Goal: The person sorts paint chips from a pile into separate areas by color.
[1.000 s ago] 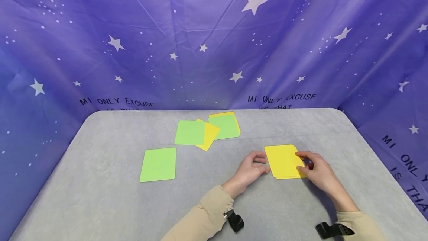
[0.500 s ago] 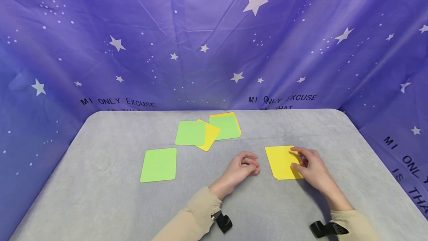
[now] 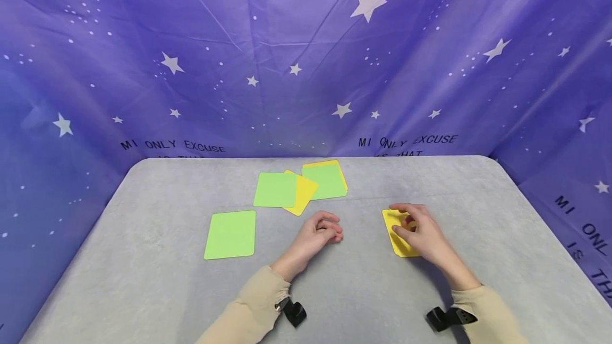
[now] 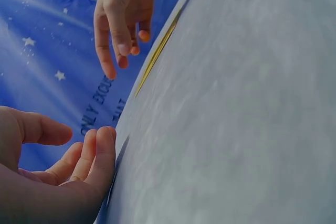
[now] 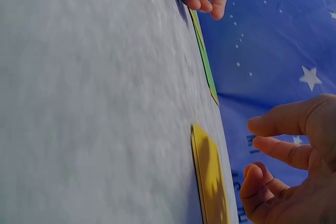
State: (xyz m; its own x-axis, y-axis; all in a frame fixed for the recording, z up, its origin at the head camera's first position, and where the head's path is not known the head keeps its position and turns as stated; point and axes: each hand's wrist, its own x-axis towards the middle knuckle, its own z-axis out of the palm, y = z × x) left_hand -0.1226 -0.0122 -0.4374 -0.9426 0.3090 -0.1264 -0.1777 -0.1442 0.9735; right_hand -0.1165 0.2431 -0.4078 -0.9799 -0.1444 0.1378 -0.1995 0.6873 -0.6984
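In the head view, a small stack of square yellow cards [image 3: 402, 249] lies on the right side of the table. My right hand [image 3: 425, 235] hovers over it, partly hiding it, with fingers loosely bent. A gap shows between those fingers and the yellow cards [image 5: 210, 174] in the right wrist view. Around the table's middle, my left hand [image 3: 309, 240] is held with relaxed fingers and nothing in it. A single green card [image 3: 230, 234] lies to its left. Behind it, another green card [image 3: 274, 190] overlaps a turned yellow card [image 3: 304, 196].
A further green card [image 3: 326, 181] lies at the back, with yellow showing along its edges. The grey table [image 3: 143, 280] ends at a purple curtain [image 3: 268, 94] printed with stars, which also hangs along both sides. Each wrist wears a black device [image 3: 292, 312].
My left hand has drawn away leftward from the yellow stack. My right hand has left the stack's right edge and moved left over it. The cards lie as before.
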